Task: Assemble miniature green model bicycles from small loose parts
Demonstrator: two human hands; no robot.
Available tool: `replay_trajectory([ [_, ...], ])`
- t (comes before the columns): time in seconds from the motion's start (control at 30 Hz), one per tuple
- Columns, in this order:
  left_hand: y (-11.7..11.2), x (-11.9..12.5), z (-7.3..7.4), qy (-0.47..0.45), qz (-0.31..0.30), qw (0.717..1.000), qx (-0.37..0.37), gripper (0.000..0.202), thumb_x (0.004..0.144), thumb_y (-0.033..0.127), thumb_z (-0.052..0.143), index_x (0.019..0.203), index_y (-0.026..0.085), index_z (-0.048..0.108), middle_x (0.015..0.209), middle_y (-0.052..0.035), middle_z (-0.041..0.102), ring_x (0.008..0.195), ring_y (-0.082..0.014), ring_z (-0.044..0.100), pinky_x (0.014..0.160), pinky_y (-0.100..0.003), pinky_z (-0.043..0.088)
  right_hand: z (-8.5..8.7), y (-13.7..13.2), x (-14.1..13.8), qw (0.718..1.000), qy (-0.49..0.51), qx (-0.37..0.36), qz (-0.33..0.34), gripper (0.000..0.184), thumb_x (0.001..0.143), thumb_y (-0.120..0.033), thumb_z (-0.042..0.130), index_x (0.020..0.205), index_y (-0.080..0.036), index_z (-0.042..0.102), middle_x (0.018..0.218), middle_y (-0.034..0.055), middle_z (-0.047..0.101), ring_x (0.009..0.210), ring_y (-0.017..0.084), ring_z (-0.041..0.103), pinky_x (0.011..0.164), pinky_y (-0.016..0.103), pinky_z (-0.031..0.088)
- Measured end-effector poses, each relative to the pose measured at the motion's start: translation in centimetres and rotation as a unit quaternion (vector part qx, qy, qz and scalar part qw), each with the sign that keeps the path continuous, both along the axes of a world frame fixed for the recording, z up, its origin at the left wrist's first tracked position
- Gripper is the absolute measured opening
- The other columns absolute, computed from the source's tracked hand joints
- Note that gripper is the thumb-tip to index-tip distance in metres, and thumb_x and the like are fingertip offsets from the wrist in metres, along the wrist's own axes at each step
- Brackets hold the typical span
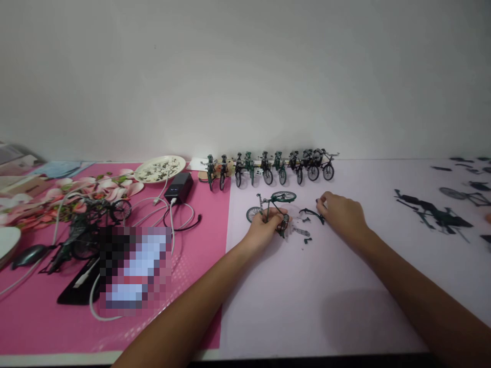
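My left hand point(264, 227) is closed on a small model bicycle point(284, 197), pinching its dark green frame. The bicycle is tilted on its side, its two spoked wheels facing left and away from me. To the right, my right hand point(342, 214) is closed, with its fingertips at the end of a thin curved dark part point(312, 213) that looks like a mudguard. Between the hands lie a small slatted rack point(302, 232) and a few tiny dark pieces point(307, 240). My left fingers hide part of the bicycle's frame.
Along the wall stands a row of several finished model bicycles point(267, 168). More dark bicycle parts point(433, 214) lie at the right. On the pink cloth at left are a power bank point(179, 188), cables, a plate point(160, 169), artificial flowers point(49, 204), a blurred phone and more model bicycles point(82, 232).
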State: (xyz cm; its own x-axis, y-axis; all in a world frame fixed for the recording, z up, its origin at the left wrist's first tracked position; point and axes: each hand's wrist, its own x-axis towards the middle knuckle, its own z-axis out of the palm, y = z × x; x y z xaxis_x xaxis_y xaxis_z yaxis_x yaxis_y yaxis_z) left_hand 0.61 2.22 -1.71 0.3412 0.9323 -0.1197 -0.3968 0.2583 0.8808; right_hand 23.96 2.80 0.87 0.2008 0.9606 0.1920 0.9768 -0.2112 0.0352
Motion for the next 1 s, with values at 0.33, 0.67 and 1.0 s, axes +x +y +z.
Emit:
replay_trajectory([
  [0.33, -0.3, 0.1, 0.2, -0.002, 0.001, 1.000, 0.010, 0.024, 0.074, 0.029, 0.083, 0.090, 0.014, 0.073, 0.084, -0.0091, 0.076, 0.080, -0.0201, 0.071, 0.081, -0.035, 0.054, -0.5, -0.3, -0.1, 0.971, 0.089, 0.144, 0.170, 0.039, 0.107, -0.044, 0.031, 0.106, -0.022, 0.062, 0.109, 0.0112, 0.070, 0.077, 0.022, 0.064, 0.059, 0.031, 0.036],
  [0.67, -0.8, 0.6, 0.4, 0.061, 0.101, 0.992, 0.041, 0.019, 0.080, 0.027, 0.075, 0.096, 0.017, 0.074, 0.089, -0.0073, 0.076, 0.079, -0.0176, 0.066, 0.079, -0.033, 0.052, 0.4, -2.3, -3.5, 0.901, 0.350, 0.130, 0.219, 0.023, 0.095, -0.044, 0.054, 0.091, -0.023, 0.061, 0.089, 0.0066, 0.069, 0.083, 0.023, 0.065, 0.075, 0.032, 0.050],
  [1.0, -0.8, 0.4, 0.5, 0.058, 0.085, 0.994, 0.037, 0.018, 0.078, 0.024, 0.076, 0.093, 0.015, 0.075, 0.077, -0.0025, 0.069, 0.072, -0.0151, 0.061, 0.073, -0.028, 0.048, -1.2, -3.6, -6.8, 0.845, 0.488, 0.071, 0.206, 0.035, 0.095, -0.055, 0.054, 0.086, -0.022, 0.058, 0.066, -0.0025, 0.052, 0.057, 0.014, 0.047, 0.054, 0.027, 0.038],
])
